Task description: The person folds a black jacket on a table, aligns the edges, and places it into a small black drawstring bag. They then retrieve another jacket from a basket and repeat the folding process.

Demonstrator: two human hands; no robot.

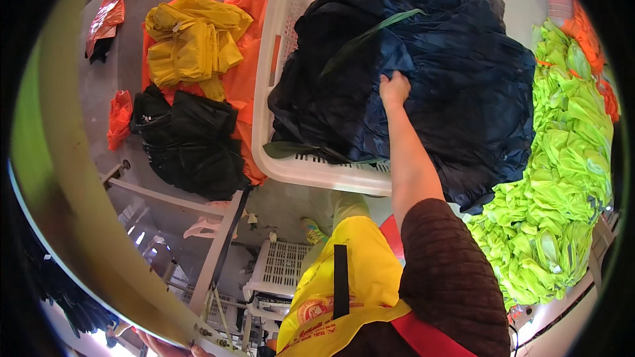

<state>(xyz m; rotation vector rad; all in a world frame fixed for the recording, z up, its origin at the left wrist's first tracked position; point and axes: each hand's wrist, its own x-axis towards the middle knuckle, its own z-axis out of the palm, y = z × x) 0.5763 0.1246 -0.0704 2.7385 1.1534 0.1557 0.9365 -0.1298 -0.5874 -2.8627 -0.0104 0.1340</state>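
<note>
My right hand [395, 90] reaches far forward, its fingers closed on dark navy fabric [456, 92]. This fabric lies in a big heap in a white plastic basket [297, 170] and spills over the basket's right side. Dark green strips [360, 39] of cloth lie across the heap. At the lower left rim, only part of my left hand [165, 345] shows, close to the edge of a pale curved tabletop [73, 158]. Its fingers are mostly cut off, so its grip cannot be made out.
Left of the basket, folded yellow fabric [195, 43] and black fabric [192, 139] lie on orange cloth [248, 86]. Bright lime-green pieces [555, 205] are piled at the right. A metal frame [215, 251] and a white plastic crate [281, 264] stand at the lower left.
</note>
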